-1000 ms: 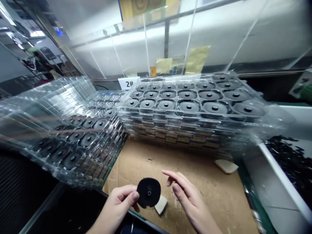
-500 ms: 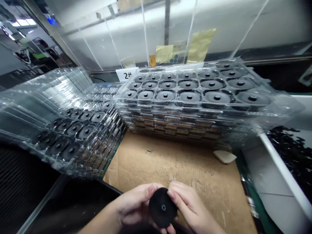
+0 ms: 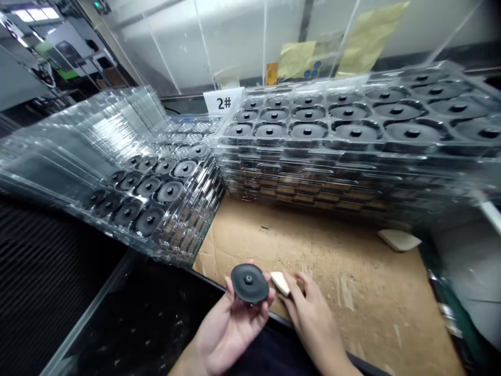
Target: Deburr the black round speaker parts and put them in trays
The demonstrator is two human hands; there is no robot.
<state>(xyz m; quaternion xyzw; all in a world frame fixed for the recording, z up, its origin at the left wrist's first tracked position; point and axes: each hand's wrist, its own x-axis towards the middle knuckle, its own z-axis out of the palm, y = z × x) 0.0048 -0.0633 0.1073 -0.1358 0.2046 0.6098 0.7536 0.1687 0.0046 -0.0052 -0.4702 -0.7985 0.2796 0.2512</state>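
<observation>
Over the near edge of the cardboard sheet (image 3: 313,261), the left hand (image 3: 227,334) lies palm up and partly open, its fingers cupped loosely under a black ribbed disc with a raised central hub (image 3: 249,283). The right hand (image 3: 313,324) is nearly closed, its fingertips pinching a pale wedge of sponge-like material (image 3: 280,283) against the disc's rim. A matching wedge (image 3: 399,240) lies on the far right of the cardboard, beneath a tall stack of clear blister trays (image 3: 297,154). A second stack (image 3: 188,245) leans beyond the cardboard's left edge. The disc looks like the likeliest thing to go wrong: nothing grips it from above, so a firm push from the wedge could tip it off the fingers and over the near edge. The wedge could also slip on the smooth rim, and a careless elbow could jolt the leaning stack.
</observation>
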